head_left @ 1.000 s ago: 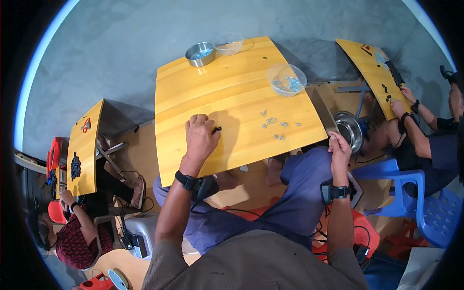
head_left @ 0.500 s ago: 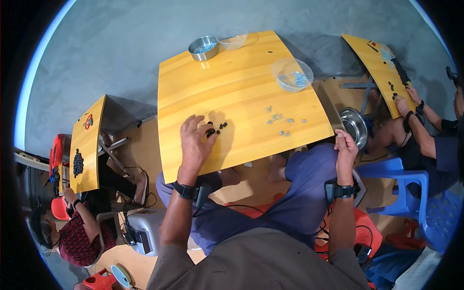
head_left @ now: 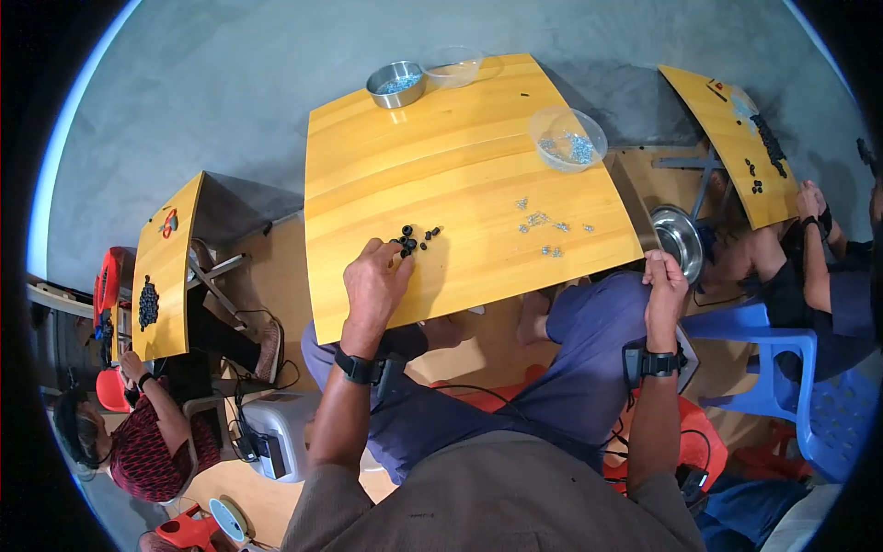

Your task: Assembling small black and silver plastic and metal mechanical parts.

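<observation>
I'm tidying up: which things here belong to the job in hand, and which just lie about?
Likely part of the job:
small black cylindrical pieces at the left hand
small silver metal pieces
transparent round plastic bowl holding silvery pieces

Probably just lying about:
red-handled scissors, far left
round silver metal basin

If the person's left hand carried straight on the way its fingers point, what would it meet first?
The left hand would most likely meet the small black pieces just beyond its fingertips; it may already touch the nearest.
</observation>
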A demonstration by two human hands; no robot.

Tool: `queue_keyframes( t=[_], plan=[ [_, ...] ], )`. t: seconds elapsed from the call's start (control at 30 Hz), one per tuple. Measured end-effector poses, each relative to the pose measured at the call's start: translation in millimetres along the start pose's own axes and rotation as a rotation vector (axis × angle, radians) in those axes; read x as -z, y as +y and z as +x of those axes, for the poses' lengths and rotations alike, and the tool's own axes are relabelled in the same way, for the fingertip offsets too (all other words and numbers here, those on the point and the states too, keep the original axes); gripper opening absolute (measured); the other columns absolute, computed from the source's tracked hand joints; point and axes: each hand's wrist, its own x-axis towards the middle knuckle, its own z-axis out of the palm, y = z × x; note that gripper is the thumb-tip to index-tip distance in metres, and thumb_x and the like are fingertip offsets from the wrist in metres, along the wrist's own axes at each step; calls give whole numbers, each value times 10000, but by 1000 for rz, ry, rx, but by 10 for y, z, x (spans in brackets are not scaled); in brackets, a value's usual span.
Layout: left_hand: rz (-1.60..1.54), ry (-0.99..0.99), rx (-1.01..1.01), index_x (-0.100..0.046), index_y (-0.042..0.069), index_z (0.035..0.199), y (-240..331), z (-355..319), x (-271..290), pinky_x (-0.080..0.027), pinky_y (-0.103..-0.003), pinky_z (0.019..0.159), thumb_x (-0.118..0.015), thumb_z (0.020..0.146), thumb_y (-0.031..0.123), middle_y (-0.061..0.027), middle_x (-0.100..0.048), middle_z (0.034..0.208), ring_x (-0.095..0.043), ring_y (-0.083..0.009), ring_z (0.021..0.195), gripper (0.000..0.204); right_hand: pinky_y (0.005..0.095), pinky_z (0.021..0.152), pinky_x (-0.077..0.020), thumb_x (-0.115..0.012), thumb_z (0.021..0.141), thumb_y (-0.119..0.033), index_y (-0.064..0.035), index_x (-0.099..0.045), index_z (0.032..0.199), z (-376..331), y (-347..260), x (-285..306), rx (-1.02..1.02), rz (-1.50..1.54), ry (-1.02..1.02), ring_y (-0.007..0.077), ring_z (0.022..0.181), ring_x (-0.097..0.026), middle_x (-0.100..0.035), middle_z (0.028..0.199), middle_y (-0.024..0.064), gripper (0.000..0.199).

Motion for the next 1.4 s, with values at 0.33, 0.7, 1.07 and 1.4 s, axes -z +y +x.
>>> queue_keyframes(
  t=[0.33, 0.7, 1.07, 1.4],
  plan=[
    [-529, -41, 153, -715, -2, 969, -8, -231, -45, -487, -264, 589, -762, 826, 43, -25, -607, 759, -579, -112, 641, 157, 198, 640, -376, -613, 1000, -127, -16, -719, 995, -148, -83, -110, 35, -47, -45, 43, 699, -464, -571, 785, -48, 154],
    [-1277, -238, 138, -696, -5, 1051, 692, -703, 121, -463, -215, 650, -715, 883, -46, 11, -583, 837, -541, -52, 720, 174, 206, 676, -441, -589, 1024, -251, -10, -685, 1142, -1242, -620, -1385, -472, 367, -881, 41, 742, -532, -618, 841, -35, 284],
    [-861, -250, -145, -708, 40, 996, 850, -777, 165, -479, -229, 621, -790, 799, 3, -25, -606, 828, -603, -89, 721, 216, 224, 689, -455, -644, 988, -301, -48, -683, 1119, -1464, -408, -1382, -872, 741, -895, 46, 736, -538, -628, 881, -41, 288],
    [-813, -301, -239, -714, 42, 980, 933, -705, 43, -440, -256, 572, -782, 802, 62, -35, -601, 759, -562, -113, 633, 192, 232, 701, -454, -631, 995, -286, -39, -669, 1085, -1326, -353, -1220, -913, 856, -982, 55, 742, -541, -625, 881, -34, 266]
  ],
)
